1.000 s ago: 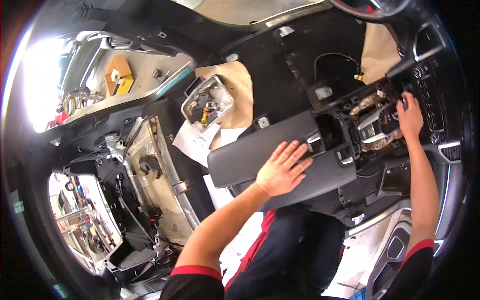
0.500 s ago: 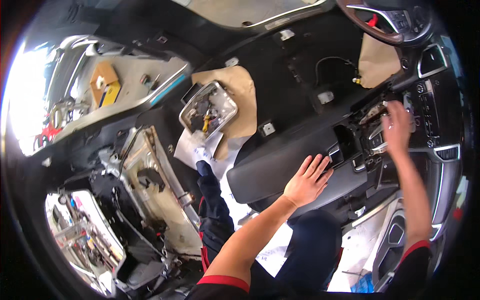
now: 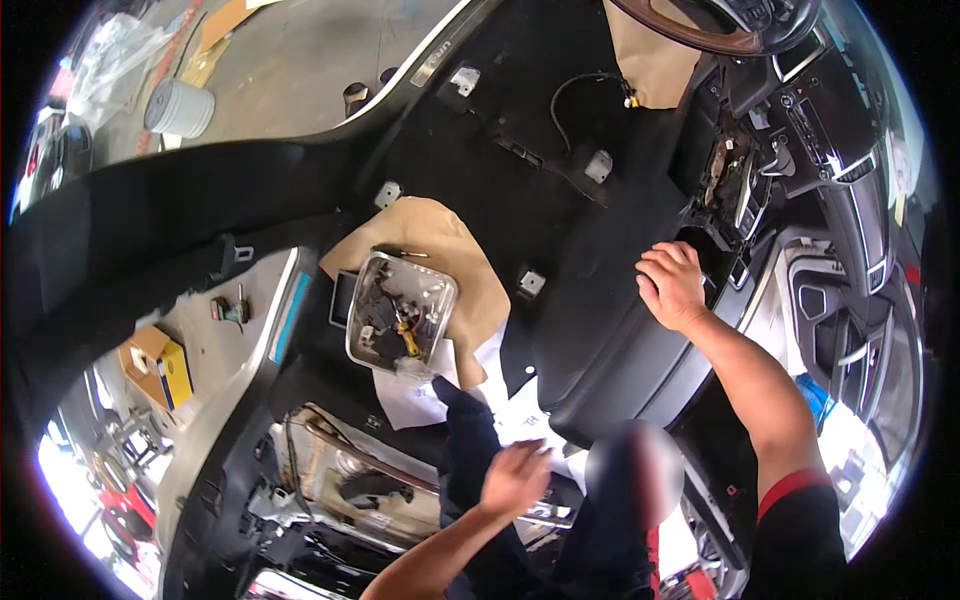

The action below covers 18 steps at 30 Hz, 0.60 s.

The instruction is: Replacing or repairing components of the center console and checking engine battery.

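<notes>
My right hand (image 3: 673, 285) rests on the front end of the long black centre console armrest (image 3: 610, 335), beside the recess at its front. Its fingers are bent and slightly apart, with nothing seen in them. Above my legs hovers my left hand (image 3: 517, 478), near white paper sheets (image 3: 522, 412); its fingers are smeared by motion. Ahead of the armrest, the gear lever area of the console (image 3: 735, 165) lies uncovered, with bare metal and wiring showing.
A clear plastic bin (image 3: 450, 300) of small parts and a yellow-handled tool stands on brown paper (image 3: 470, 250). A steering wheel (image 3: 700, 38) is at the upper right. Outside the door openings are a bucket (image 3: 180, 108), a cardboard box (image 3: 150, 365) and a cordless drill (image 3: 230, 308).
My view has turned toward the left. The right hand has come back from the gear lever area onto the armrest. My left hand has lifted off the armrest and moved back over my legs.
</notes>
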Motion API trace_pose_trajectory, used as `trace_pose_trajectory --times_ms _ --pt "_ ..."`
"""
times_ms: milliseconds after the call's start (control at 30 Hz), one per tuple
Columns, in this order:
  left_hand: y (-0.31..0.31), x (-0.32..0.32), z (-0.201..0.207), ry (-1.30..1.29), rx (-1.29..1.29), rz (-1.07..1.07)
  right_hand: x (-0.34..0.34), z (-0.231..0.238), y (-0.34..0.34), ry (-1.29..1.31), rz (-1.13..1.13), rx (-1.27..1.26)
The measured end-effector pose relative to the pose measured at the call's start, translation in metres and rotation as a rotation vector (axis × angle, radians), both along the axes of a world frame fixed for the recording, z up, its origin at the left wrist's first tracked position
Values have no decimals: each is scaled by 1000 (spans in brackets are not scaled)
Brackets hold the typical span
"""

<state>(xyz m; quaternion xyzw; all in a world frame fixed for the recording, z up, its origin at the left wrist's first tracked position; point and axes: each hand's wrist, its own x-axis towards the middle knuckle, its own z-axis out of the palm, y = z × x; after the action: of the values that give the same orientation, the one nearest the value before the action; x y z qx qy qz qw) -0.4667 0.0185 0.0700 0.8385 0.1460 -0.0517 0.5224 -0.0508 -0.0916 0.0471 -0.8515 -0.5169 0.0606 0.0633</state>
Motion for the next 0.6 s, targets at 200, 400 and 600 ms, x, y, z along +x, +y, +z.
trace_pose_trajectory --times_ms 200,400,600 --pt "183 -103 36 352 259 -97 -3 6 15 7 -13 -45" --pt "279 -20 65 326 277 112 1 6 21 58 -30 -89" --pt "344 170 70 34 159 238 39 1 15 86 -49 -260"
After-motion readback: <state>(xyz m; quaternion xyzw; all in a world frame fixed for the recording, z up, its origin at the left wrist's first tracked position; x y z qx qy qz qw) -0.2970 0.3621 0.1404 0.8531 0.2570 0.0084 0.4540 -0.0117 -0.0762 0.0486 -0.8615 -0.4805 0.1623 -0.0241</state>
